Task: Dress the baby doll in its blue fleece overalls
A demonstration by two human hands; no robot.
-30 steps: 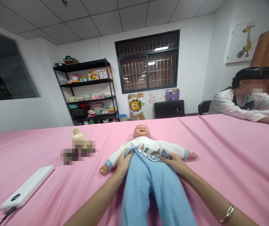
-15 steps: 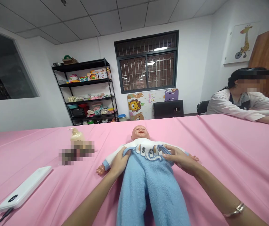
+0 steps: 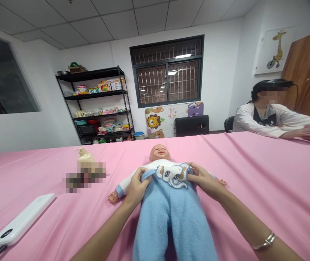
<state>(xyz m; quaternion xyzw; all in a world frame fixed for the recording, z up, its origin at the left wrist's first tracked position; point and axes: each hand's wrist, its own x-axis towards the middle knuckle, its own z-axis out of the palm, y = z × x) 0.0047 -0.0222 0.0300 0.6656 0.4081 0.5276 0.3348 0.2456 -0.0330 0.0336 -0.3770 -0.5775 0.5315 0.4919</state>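
Observation:
A baby doll (image 3: 159, 153) lies on its back on the pink cloth, head away from me and arms spread to the sides. It wears a white top and light blue fleece overalls (image 3: 171, 214) with an elephant face on the bib. My left hand (image 3: 138, 186) is closed on the left upper edge of the overalls, thumb on top. At the right upper edge, my right hand (image 3: 204, 181) pinches the fabric beside the elephant's ear. The legs of the overalls reach toward me, and their lower ends are out of frame.
On the left of the pink-covered table (image 3: 84, 214) lie a white power bank (image 3: 21, 219) with a cable and a cream pump bottle (image 3: 86, 156) beside a blurred-out item. A co-worker (image 3: 263, 112) sits at the far right, arms on the table. Behind stands a black shelf (image 3: 92, 96).
My right hand has closed more firmly on the bib edge, and the elephant patch there is spread wider. The view has shifted slightly. The co-worker's arm and head have moved.

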